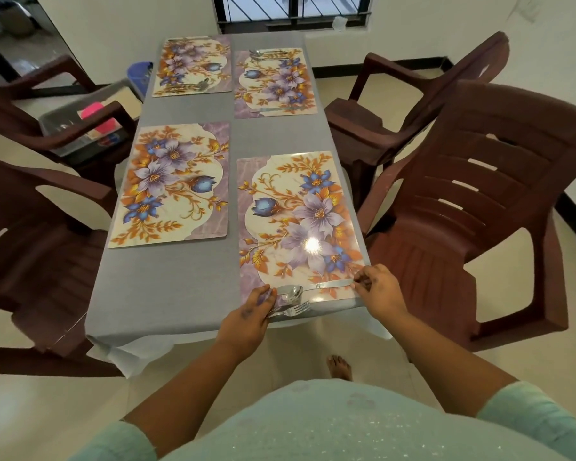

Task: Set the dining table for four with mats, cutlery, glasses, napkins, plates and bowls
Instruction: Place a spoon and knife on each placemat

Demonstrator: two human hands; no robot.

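Glossy mat (300, 221) (glare spot), shiny metal spoon (291, 293), matt tablecloth (167, 281)

4 mats (177, 184) on table (180, 277), spoon (291, 293) on near-right mat

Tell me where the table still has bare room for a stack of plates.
Bare cloth lies left of the near right mat, below the near left mat; a narrower band separates near and far mats. The near right mat's front edge is crowded with cutlery and both hands.

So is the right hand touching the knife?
Touching. Head view: right hand fingertips pinch the knife handle end on the near mat.
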